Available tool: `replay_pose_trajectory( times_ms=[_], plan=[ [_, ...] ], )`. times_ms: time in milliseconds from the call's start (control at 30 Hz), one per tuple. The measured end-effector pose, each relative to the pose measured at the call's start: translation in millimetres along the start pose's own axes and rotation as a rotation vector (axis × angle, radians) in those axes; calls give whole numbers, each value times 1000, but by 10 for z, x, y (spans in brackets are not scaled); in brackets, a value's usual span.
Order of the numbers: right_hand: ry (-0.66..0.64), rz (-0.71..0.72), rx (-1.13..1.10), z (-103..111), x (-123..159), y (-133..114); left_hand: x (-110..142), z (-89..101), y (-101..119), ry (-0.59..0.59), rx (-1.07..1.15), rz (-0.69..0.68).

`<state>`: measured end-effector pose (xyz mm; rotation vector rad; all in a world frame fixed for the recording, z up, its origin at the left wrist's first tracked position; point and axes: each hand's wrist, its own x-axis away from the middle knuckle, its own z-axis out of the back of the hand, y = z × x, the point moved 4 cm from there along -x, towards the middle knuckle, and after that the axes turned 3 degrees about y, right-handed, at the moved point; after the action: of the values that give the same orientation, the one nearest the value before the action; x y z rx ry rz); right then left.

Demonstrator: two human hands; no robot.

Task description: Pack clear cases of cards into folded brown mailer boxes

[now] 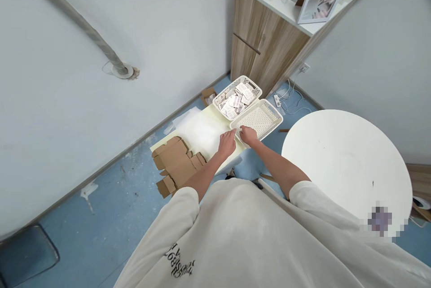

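My left hand (227, 142) is closed, its fingertips beside the near left corner of a white plastic basket (261, 120). My right hand (248, 135) is closed too, over the near end of that basket, its fingertips close to my left ones. Whatever lies between the fingers is too small to make out. The basket's perforated bottom shows bare. Touching it on the far side stands another white basket (218, 109), holding many small printed white packets (234, 101). Flattened brown cardboard boxes (175, 161) lie to the left of my hands on a pale yellow table (215, 115).
White sheet material (198, 131) covers the table's middle. A small open carton (208, 96) stands by the wall. To the right is a round white table (343, 158). Behind the baskets are a wood-grain cabinet (262, 32) and a power strip (277, 100) with cables. A dark chair (28, 252) stands at lower left.
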<state>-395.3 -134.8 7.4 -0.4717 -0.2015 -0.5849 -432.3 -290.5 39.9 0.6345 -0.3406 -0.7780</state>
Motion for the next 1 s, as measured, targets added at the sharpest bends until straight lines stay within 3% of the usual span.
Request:
replay_pose_trajectory(
  times_ms=[233,333,467,633,767,900,1000],
  plan=[
    [99,-49,-152,287,123,138,-136,16,157,37,62,-19],
    [188,-66,-224,521,266,325,-288,-75,412,31,99,-66],
    [356,-157,-324,834,573,815,-456,-333,936,-13,132,-148],
    [528,-255,-466,1086,1186,1650,-425,-830,1668,-86,201,-286],
    [571,-331,-525,1155,1798,2331,-285,-1342,2190,-162,217,-360],
    [531,-440,-584,1078,2407,3003,-46,-1943,2646,-293,263,-362],
    [493,-551,-645,901,2816,3499,202,-2443,2893,-392,301,-264]
  ],
)
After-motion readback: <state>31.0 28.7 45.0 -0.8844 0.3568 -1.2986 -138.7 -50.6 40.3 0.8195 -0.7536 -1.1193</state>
